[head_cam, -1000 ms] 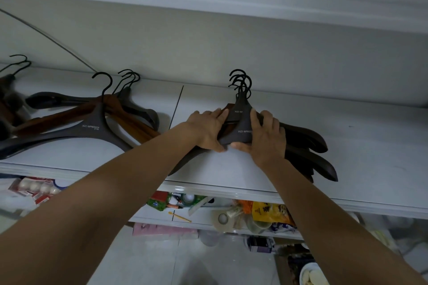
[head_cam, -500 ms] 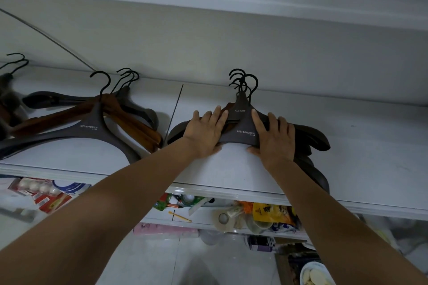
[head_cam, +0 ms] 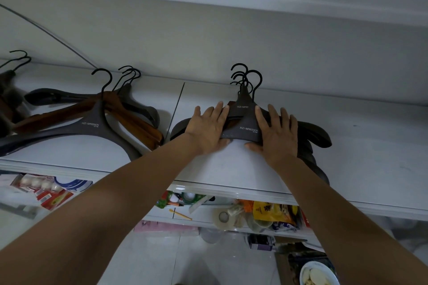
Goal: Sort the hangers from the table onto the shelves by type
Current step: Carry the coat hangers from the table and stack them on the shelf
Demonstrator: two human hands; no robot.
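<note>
- Left hand (head_cam: 208,128) and right hand (head_cam: 278,133) press flat on the hanger stack (head_cam: 248,131), likely squaring it on the shelf (head_cam: 361,159).
- Neither grip closes: fingers lie straight.

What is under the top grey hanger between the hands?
A second grey hanger, a brown sliver and dark hanger arms poking out right. The left hand and right hand cover the rest; count unclear.

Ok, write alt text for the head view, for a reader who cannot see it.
A person's left hand and right hand press flat on a stack of dark hangers on a white shelf, hooks toward the wall. A pile of dark and brown hangers lies to its left.
</note>
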